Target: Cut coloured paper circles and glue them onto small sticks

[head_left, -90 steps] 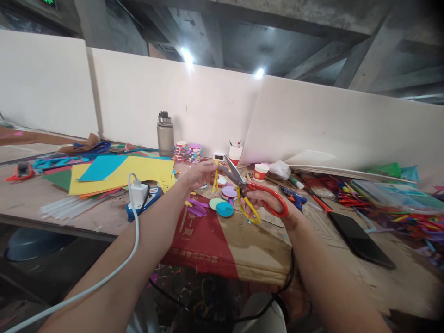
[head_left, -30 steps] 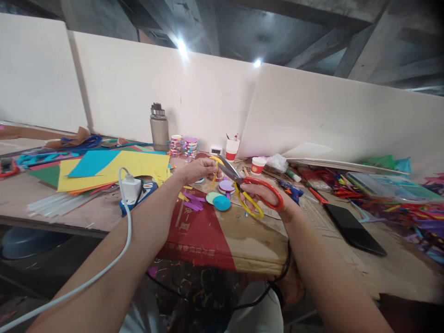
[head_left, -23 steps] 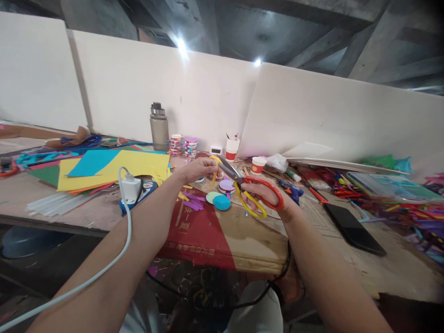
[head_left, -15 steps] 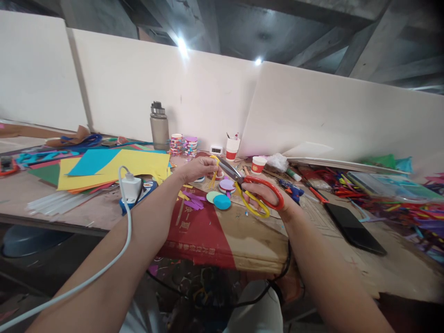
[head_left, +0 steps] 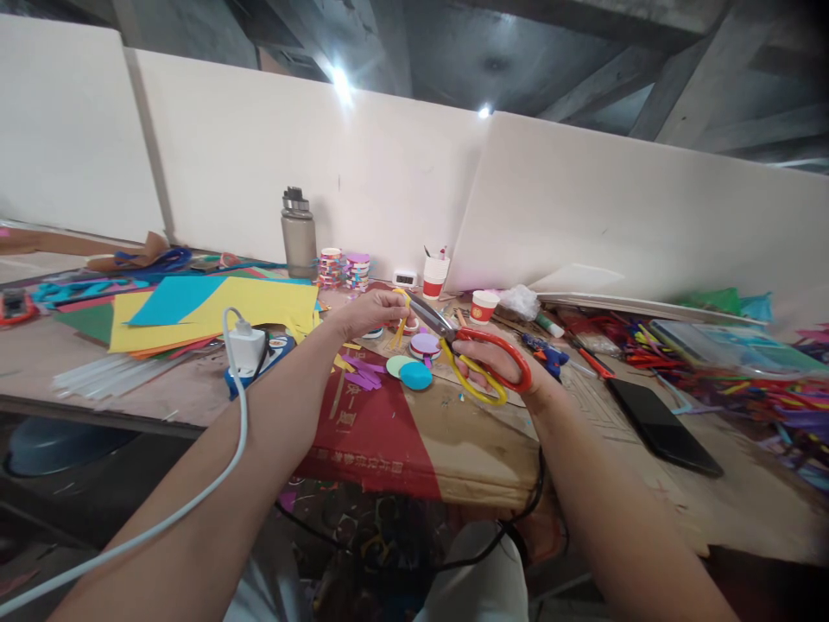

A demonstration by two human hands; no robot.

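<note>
My left hand (head_left: 382,313) pinches a thin yellow paper strip (head_left: 400,332) that hangs down from the fingertips. The scissors (head_left: 466,345), with one red and one yellow handle loop, are in my right hand (head_left: 487,361), fingers closed through the loops. Their blades point up and left, the tips at the strip by my left fingertips. Below the hands lie a blue paper disc (head_left: 415,375), a pale green disc (head_left: 396,366) and a purple-topped round piece (head_left: 425,346). Purple paper strips (head_left: 363,374) lie left of the discs.
Coloured sheets (head_left: 259,315), a white charger (head_left: 246,348) and its cable are at left. A bottle (head_left: 299,238), paper cups (head_left: 483,306) and a small clock (head_left: 405,278) stand behind. A black phone (head_left: 664,425) lies right, near a plastic box (head_left: 731,345) and coloured strips.
Both hands hold nearly the same pose, with the strip and scissors still in them. The whole view has shifted very slightly.
</note>
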